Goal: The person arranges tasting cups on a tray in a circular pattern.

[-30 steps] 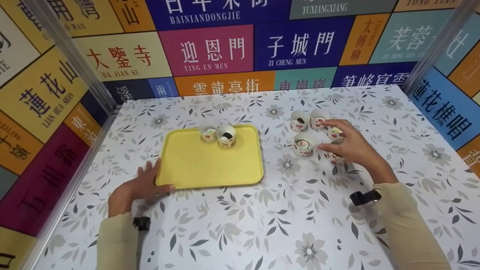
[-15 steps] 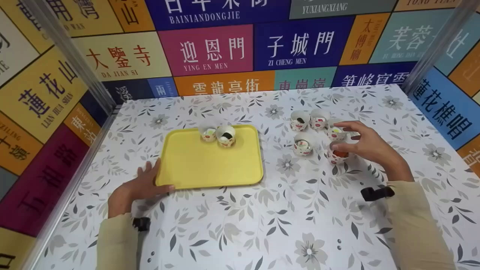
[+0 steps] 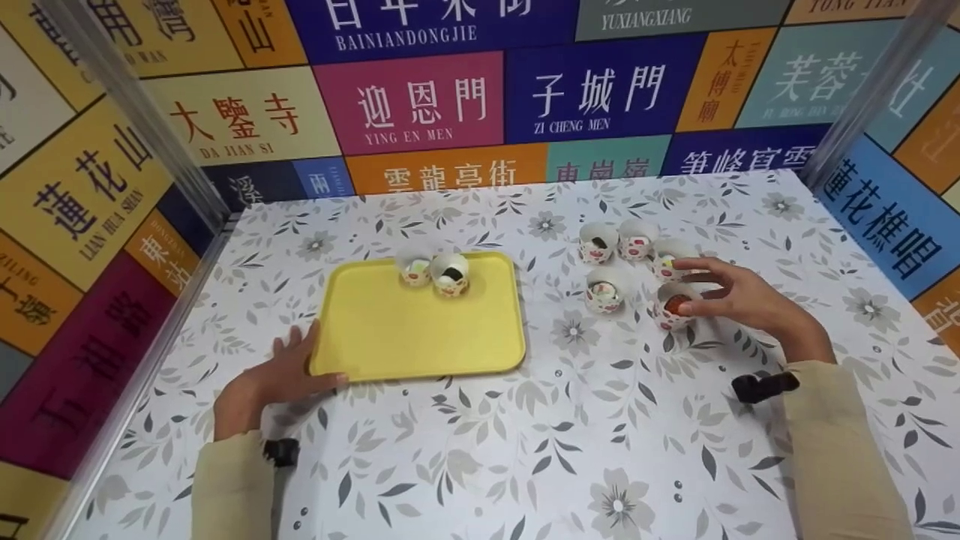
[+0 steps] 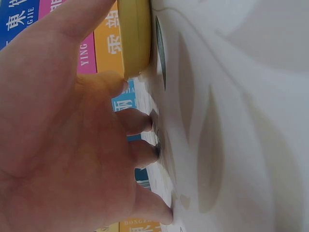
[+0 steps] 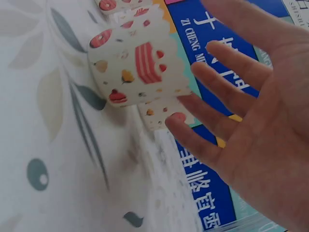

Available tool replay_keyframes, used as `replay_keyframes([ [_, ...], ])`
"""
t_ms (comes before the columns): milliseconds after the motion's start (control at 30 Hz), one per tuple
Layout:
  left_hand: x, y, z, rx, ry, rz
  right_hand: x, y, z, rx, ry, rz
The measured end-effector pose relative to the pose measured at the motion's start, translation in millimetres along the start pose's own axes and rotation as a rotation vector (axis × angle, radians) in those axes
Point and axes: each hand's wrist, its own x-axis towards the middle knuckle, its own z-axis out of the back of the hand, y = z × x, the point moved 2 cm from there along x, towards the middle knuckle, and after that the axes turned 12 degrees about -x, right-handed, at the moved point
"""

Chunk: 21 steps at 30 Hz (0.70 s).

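Colourful lettered walls (image 3: 431, 97) border a floral table (image 3: 480, 450), perhaps cloth-covered.

One yellow rectangular tray (image 3: 420, 334), two white print-patterned paper cups (image 3: 451, 289) at its far edge, five matching cups (image 3: 603, 304) toward one floral tabletop (image 3: 465, 472)'s far right corner, my two bare hands (image 3: 274, 373).

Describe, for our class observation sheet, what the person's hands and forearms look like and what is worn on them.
The left hand and right hand are ungloved. Each forearm wears a long, plain beige sleeve. A small black wrist device shows near each cuff; its finer details are unclear.
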Motion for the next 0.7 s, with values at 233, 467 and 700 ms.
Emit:
replay_keyframes([
  [233,0.5,-1.2,0.4,-0.007,0.002,0.007,1.6,-10.4,-5.0,0.073,0.051,0.068],
  [467,0.3,-0.7,0.5,0.008,0.013,0.007,3.0,-15.2,-9.7,0.055,0.088,0.075],
  [700,-0.7,-0.2,0.4,0.009,0.023,0.007,3.0,-18.0,-12.8,0.001,0.097,0.053],
])
